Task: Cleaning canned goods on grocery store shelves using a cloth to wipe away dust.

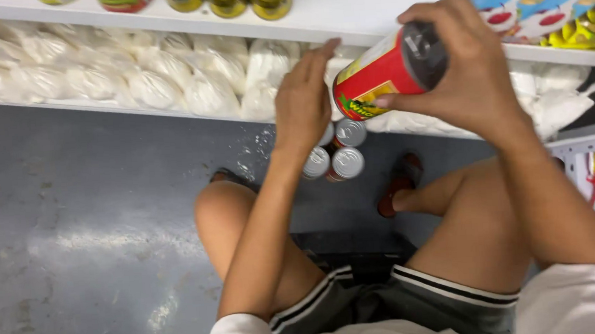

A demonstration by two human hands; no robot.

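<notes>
Red can [388,68], yellow-green label, lying sideways in my right hand [467,74], grip closed around it, above the lower shelf [101,107]. My left hand [304,105], fingers extended, grip open, over three silver-topped cans [335,156] on the floor [73,215]. White bags [155,86] fill the shelf.

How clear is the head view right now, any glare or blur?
Head view: glare patches on the grey floor; right hand and red can slightly motion-soft; left hand reasonably sharp; can lids below reflect light; shelf bags washed out.
</notes>
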